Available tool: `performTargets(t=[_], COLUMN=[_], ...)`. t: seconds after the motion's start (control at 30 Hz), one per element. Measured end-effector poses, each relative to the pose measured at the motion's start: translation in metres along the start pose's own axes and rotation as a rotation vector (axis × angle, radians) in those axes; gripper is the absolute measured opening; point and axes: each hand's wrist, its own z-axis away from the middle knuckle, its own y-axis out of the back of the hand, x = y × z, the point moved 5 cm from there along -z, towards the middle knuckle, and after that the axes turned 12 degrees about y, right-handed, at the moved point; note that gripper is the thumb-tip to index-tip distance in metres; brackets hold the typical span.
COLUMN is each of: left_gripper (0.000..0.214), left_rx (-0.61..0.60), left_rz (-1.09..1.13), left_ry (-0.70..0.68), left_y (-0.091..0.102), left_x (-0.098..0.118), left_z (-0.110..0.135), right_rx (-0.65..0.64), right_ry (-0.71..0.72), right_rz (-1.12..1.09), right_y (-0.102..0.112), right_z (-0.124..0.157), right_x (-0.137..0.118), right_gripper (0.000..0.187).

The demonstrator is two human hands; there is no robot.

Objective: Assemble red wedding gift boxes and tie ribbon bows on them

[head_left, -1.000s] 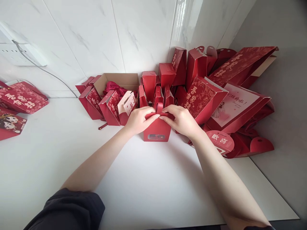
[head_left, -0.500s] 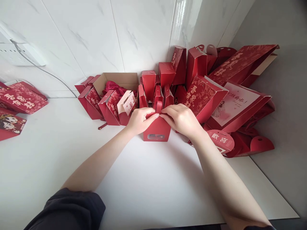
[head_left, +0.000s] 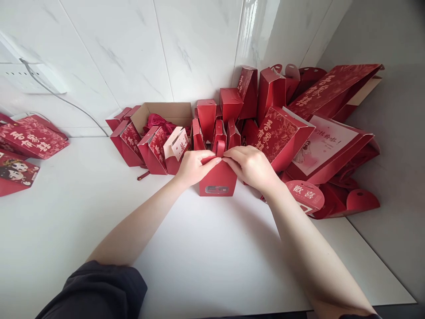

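A small red gift box (head_left: 217, 182) with a little window in its front stands on the white table (head_left: 186, 261). My left hand (head_left: 194, 166) grips its top left flap, fingers curled and pinched. My right hand (head_left: 250, 166) presses the top right flap, fingers closed on it. The two hands meet at the box's red handle tab (head_left: 219, 148), which sticks up between them. The top of the box is mostly hidden under my fingers.
Several red gift boxes and bags are heaped in the corner behind, with a brown carton (head_left: 164, 114) of red cloth. A big red bag with a pink card (head_left: 327, 144) lies at the right. Flat red boxes (head_left: 28, 141) lie far left. A white cable (head_left: 66, 102) runs along the wall.
Both hands have drawn slightly closer together over the box top, pressing the flaps in around the handle tab. The box stays in place.
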Motion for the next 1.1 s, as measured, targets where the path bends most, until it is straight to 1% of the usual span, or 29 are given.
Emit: performTargets(t=[0.1,0.13,0.2,0.27,0.43,0.63,0.73,0.9,1.0,1.1], left_gripper=[0.027,0.023,0.015,0.015,0.012,0.019,0.021,0.021,0.02,0.021], left_rx=[-0.127,-0.142,-0.128,-0.107,-0.129,-0.143,-0.135,-0.165,-0.168,-0.174], left_rz=[-0.039,-0.057,-0.089,-0.109,-0.102,-0.048,-0.056,-0.164,-0.154,-0.122], left_ry=[0.015,0.013,0.009,0.011,0.034,0.05,0.033,-0.07,-0.091,-0.072], left_y=[0.004,0.006,0.011,0.015,0.015,0.011,0.012,0.015,0.014,0.014], left_x=[0.002,0.003,0.005,0.006,0.008,0.008,0.009,0.011,0.012,0.01], left_z=[0.0,0.0,-0.001,-0.001,0.0,0.0,0.0,0.001,0.001,0.0], right_rx=[0.033,0.037,0.037,0.031,0.007,0.083,0.111,0.079,0.087,0.092], right_ry=[-0.115,-0.144,-0.178,-0.188,-0.217,-0.238,-0.251,-0.262,-0.258,-0.272], right_rz=[-0.255,-0.311,-0.363,-0.378,-0.343,-0.387,-0.434,-0.491,-0.448,-0.408], right_y=[0.001,0.0,-0.001,-0.003,-0.01,-0.013,-0.012,-0.012,-0.011,-0.012], right_z=[0.002,0.002,0.002,0.001,0.001,0.001,0.001,0.0,-0.001,-0.001], right_x=[0.006,0.007,0.008,0.008,0.008,0.006,0.007,0.005,0.003,0.003], right_gripper=[0.021,0.023,0.025,0.025,0.014,0.009,0.008,0.01,0.009,0.01])
